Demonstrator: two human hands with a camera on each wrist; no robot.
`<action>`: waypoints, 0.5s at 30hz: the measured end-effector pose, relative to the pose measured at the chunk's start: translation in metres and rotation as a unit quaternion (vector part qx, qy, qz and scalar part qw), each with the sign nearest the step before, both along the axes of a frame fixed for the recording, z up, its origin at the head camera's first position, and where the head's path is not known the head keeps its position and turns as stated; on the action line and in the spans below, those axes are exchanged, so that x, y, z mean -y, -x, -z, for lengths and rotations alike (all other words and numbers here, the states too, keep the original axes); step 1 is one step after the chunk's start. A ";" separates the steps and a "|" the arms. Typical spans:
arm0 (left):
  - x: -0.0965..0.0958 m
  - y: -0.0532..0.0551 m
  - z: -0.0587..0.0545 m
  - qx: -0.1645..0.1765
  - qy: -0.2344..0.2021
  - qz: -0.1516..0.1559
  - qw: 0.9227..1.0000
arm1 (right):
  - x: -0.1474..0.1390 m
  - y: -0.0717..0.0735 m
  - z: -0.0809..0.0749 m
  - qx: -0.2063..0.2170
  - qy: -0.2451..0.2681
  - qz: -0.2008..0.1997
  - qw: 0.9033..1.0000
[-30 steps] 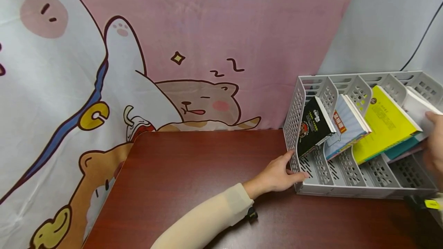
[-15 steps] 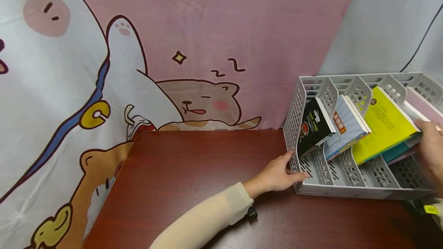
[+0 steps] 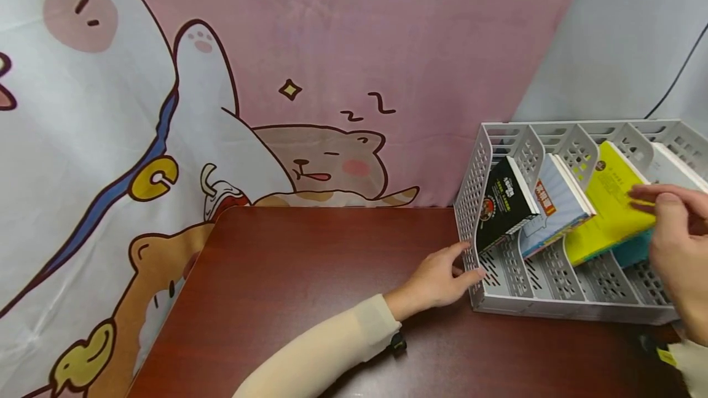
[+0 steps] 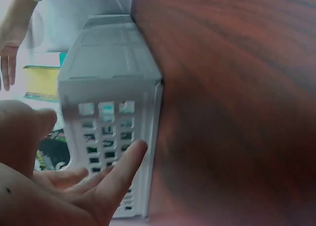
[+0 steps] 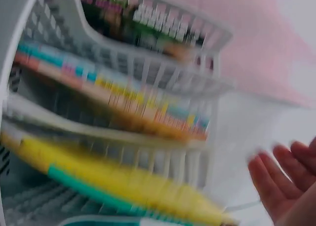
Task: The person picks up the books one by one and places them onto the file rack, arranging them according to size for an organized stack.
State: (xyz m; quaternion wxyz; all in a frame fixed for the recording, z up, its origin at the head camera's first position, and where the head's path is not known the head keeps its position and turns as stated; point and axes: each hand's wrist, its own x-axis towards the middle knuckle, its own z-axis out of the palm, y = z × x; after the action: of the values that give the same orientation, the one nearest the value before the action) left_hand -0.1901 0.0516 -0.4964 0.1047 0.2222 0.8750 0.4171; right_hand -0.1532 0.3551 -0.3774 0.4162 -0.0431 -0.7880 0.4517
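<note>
My left hand (image 3: 437, 278) rests at the left end of a grey book rack (image 3: 553, 306); its thumb reaches over the front edge. In the left wrist view its fingers lie fairly straight against the perforated side wall (image 4: 108, 93). My right hand (image 3: 677, 250) hovers in front of the rack's right part, fingers extended, holding nothing. Behind it lean a yellow book (image 3: 603, 214), a teal-edged book (image 3: 633, 250) and a white book (image 3: 669, 167), partly hidden. Further left stand a black book (image 3: 504, 201) and light-blue books (image 3: 553, 214). The right wrist view is blurred; the right hand (image 5: 284, 186) is apart from the books.
The rack stands on a dark red-brown table (image 3: 332, 275). Behind the table hangs a pink cloth (image 3: 431, 48) printed with cartoon animals. A thin dark cable (image 3: 677, 72) runs down the pale wall at right. Dividers split the rack into several slots.
My right hand has let go of the white and pink books at the rack's right and moved left, in front of the yellow book. The left hand stays at the rack's left end.
</note>
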 end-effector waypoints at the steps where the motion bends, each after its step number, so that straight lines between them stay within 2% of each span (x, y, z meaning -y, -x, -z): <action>1: 0.004 0.000 -0.003 -0.006 -0.016 -0.003 1.000 | 0.008 -0.004 -0.001 0.006 -0.001 -0.023 1.000; 3: 0.015 -0.001 -0.013 -0.027 -0.045 -0.010 0.999 | 0.023 -0.012 -0.002 0.030 -0.015 -0.069 0.997; 5: 0.028 -0.001 -0.025 -0.052 -0.068 -0.017 0.996 | 0.038 -0.021 -0.003 0.082 -0.075 -0.068 0.991; 7: 0.042 -0.002 -0.039 -0.083 -0.071 -0.026 0.994 | 0.052 -0.026 -0.003 0.089 -0.134 -0.079 0.984; 11: 0.072 -0.001 -0.065 -0.161 -0.030 -0.057 0.985 | 0.081 -0.027 0.000 0.039 -0.224 -0.103 0.968; 15: 0.099 -0.004 -0.082 -0.228 0.017 -0.092 0.969 | 0.110 -0.021 0.007 -0.038 -0.277 -0.117 0.953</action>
State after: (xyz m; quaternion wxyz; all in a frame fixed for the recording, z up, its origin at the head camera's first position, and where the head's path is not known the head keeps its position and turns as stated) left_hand -0.1864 -0.0471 -0.4146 -0.1328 0.2281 0.8995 0.3481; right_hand -0.1323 0.2447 -0.3841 0.3858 0.1832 -0.8652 0.2626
